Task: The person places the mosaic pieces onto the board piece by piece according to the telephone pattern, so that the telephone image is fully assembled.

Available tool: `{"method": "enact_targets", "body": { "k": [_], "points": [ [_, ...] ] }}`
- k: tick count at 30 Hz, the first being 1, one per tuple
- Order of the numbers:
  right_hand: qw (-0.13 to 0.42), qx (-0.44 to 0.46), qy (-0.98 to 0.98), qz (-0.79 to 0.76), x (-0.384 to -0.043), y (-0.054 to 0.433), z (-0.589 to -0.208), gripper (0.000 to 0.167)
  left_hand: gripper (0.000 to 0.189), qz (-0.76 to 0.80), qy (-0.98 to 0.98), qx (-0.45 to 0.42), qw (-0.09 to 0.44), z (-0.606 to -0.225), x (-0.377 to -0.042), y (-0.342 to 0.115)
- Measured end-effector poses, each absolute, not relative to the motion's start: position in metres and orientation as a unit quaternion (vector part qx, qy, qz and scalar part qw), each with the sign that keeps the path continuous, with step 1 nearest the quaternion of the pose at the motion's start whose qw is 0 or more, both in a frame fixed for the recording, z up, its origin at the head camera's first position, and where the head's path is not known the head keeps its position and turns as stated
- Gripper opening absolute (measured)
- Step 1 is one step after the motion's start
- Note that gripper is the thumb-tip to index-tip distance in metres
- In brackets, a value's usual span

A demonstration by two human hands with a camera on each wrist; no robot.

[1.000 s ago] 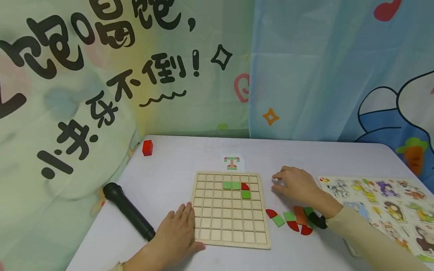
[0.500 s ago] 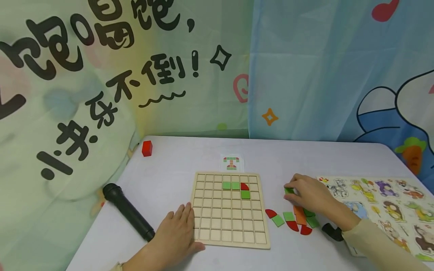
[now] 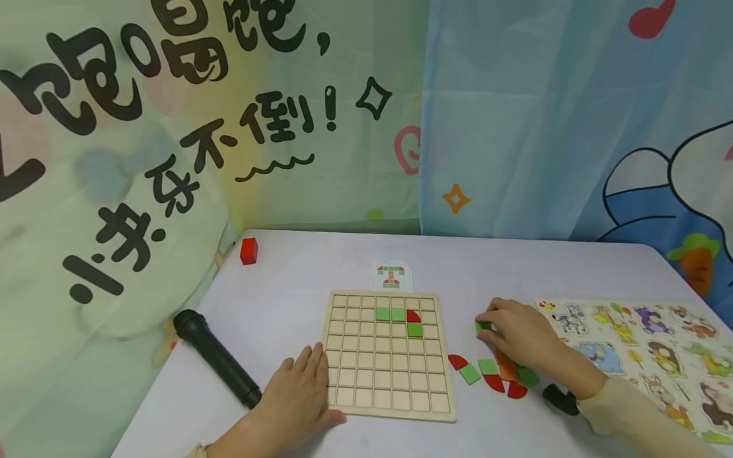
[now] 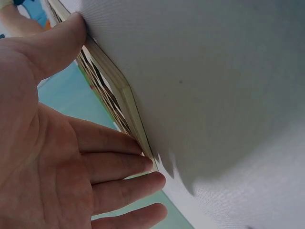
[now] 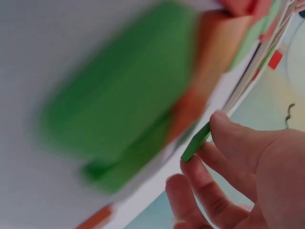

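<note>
A wooden grid board lies flat on the table. Two green square tiles, a red quarter-circle tile and a green tile under it sit in its cells. Along the board's left edge rests my left hand, fingers straight and thumb at the near corner; the left wrist view shows fingertips against the edge. Right of the board, my right hand pinches a green tile between thumb and fingers. Below it lies a pile of red, green and orange tiles, partly hidden by the hand.
A small pattern card lies beyond the board. On the left are a black microphone and a red block. An animal picture board occupies the right side. A black object lies by the right sleeve.
My right hand has moved from near the board's right side back over the pile, where it has picked up a green tile. My left hand stays where it was.
</note>
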State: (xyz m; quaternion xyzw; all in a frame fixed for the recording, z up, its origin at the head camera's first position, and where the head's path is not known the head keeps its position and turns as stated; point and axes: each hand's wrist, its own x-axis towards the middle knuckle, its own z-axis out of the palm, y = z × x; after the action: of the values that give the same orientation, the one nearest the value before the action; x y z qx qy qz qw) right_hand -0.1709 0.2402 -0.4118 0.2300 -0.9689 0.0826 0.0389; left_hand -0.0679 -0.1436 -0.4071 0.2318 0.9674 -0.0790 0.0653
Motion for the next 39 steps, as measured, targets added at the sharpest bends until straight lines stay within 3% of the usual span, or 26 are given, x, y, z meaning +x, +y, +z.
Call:
{"method": "enact_targets", "body": {
  "k": [5, 19, 27, 39],
  "points": [
    [0.074, 0.269, -0.956, 0.085, -0.175, 0.213, -0.407, 0.028, 0.098, -0.075, 0.967, 0.234, 0.061, -0.408, -0.068, -0.145],
    [0.083, 0.391, -0.912, 0.091, -0.200, 0.120, -0.399, 0.019, 0.098, -0.085, 0.967, 0.230, 0.068, -0.407, -0.067, -0.144],
    [0.091, 0.403, -0.908, 0.072, -0.208, 0.081, -0.403, 0.017, 0.098, -0.105, 0.964, 0.237, 0.050, -0.407, -0.067, -0.144],
    [0.094, 0.414, -0.903, 0.060, -0.218, 0.063, -0.411, 0.019, 0.098, -0.093, 0.966, 0.230, 0.073, -0.406, -0.068, -0.145]
  ]
}}
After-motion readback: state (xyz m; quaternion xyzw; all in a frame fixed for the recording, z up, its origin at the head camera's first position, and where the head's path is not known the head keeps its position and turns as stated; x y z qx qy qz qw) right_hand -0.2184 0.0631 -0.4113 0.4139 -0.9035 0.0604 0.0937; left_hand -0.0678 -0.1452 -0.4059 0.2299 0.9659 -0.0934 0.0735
